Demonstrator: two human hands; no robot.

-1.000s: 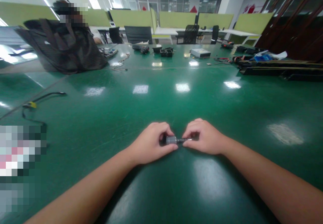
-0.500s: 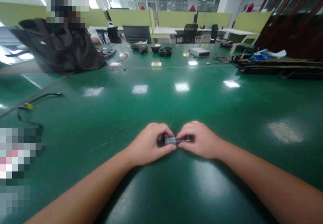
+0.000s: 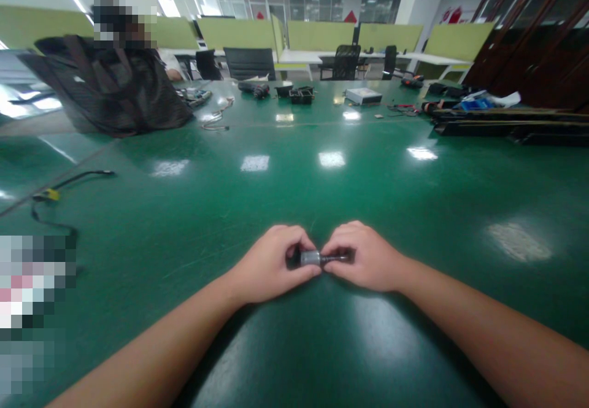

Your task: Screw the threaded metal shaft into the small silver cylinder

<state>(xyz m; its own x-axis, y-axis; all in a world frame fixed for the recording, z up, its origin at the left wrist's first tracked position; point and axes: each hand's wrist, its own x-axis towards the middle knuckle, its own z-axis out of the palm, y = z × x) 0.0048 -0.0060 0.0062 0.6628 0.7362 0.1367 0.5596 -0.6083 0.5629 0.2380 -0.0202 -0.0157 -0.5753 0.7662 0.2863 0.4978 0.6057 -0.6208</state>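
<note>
Between my two hands, near the middle of the green table (image 3: pixel 294 193), lies a small metal part, made up of a grey cylinder (image 3: pixel 310 257) and a thin dark shaft (image 3: pixel 339 259) that points right. My left hand (image 3: pixel 276 264) pinches the cylinder with thumb and fingers. The thumb and fingers of my right hand (image 3: pixel 365 257) close round the shaft where it meets the cylinder. The fingertips of both hands almost touch. The part's left end is dark and partly hidden in my left hand.
A large dark bag (image 3: pixel 124 89) stands at the back left, a person behind it. A black cable (image 3: pixel 83 176) lies on the left. Along the far side are a silver box (image 3: pixel 363 96), black parts (image 3: pixel 301 94) and long dark panels (image 3: pixel 510 127) at the right.
</note>
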